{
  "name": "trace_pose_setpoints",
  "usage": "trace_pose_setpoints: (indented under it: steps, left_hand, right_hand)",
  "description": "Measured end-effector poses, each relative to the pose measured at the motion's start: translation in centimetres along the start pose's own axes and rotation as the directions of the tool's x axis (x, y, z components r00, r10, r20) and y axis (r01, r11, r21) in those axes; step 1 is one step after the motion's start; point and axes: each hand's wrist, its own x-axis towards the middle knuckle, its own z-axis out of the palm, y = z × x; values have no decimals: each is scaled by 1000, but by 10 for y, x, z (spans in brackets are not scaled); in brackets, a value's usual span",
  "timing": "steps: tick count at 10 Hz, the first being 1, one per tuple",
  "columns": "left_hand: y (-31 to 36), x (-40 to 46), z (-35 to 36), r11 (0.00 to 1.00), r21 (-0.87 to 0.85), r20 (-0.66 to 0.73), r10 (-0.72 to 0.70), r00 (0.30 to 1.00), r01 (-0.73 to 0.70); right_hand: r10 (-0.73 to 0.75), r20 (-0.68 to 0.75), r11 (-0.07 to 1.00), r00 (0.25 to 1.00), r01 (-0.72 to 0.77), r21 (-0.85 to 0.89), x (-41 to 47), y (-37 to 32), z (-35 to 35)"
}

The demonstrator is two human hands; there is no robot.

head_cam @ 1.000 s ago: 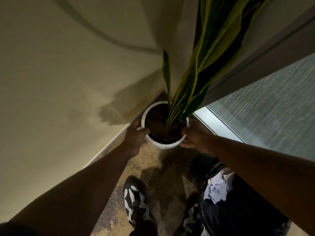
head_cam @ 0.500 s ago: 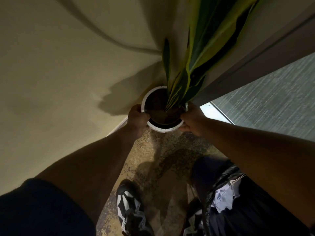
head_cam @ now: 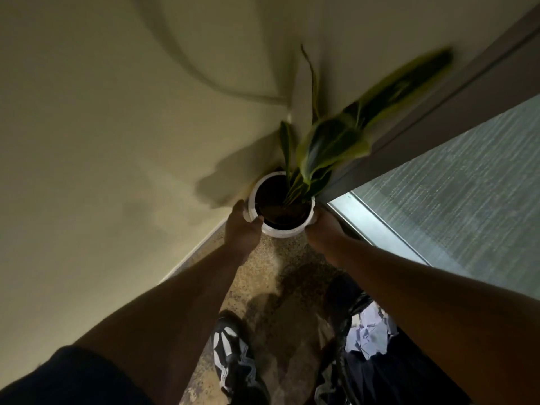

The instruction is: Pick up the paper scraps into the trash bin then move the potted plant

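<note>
1. Since the earlier frame the pot (head_cam: 281,230) sits farther from the camera, and the leaves (head_cam: 330,147), which then ran out of the top of the view, now show whole, tilted right and blurred.
2. Left hand (head_cam: 242,229) grips the pot's left rim, thumb hooked over the edge and fingers curled round the outside.
3. Right hand (head_cam: 321,229) holds the right rim; its fingers are hidden behind the pot, though the hand is closed against it.
4. The pot stands in the corner where the wall (head_cam: 117,127) meets the door frame (head_cam: 438,118); whether it rests on the floor (head_cam: 286,276) cannot be told.
5. Near the person's feet, at lower right, a black bin (head_cam: 344,299) holds crumpled paper (head_cam: 371,331).
6. One shoe (head_cam: 230,349) stands on the floor just left of the bin.
</note>
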Motion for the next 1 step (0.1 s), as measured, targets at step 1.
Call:
trace_pose_setpoints:
  steps: [1]
  left_hand:
    - [28,-34,-16,994,62,59,81,995,-85]
  right_hand:
    - [-43,-7,998,999,42,-56,-32,-23,-10]
